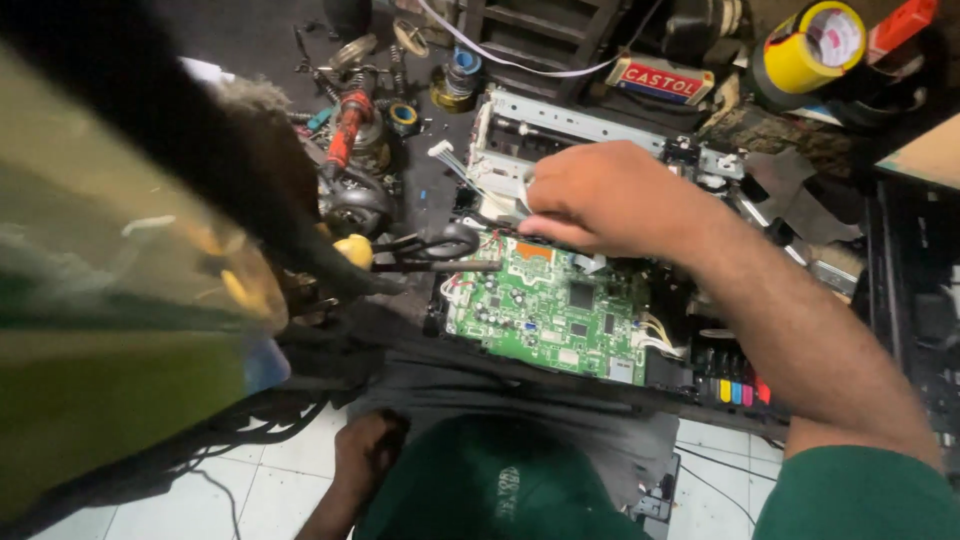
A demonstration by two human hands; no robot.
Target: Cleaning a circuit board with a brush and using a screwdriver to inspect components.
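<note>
While the green circuit board lies flat in the opened, dark machine housing at the middle of the view, the right hand rests at the board's far edge with its fingers curled down, seemingly pinching a small part or connector there, though what they grip is hidden under the knuckles. White ribbon wires run out just left of that hand, and a grey metal frame lies just behind it. A row of coloured ink cartridges sits at the housing's right end, near the forearm. The left hand lies low in the view, beside the tiled floor, its fingers bent loosely and gripping nothing visible. A screwdriver with a yellow handle lies left of the board, its dark shaft pointing toward it. Further back stand a roll of yellow tape, a red-handled tool and smaller tape rolls.
</note>
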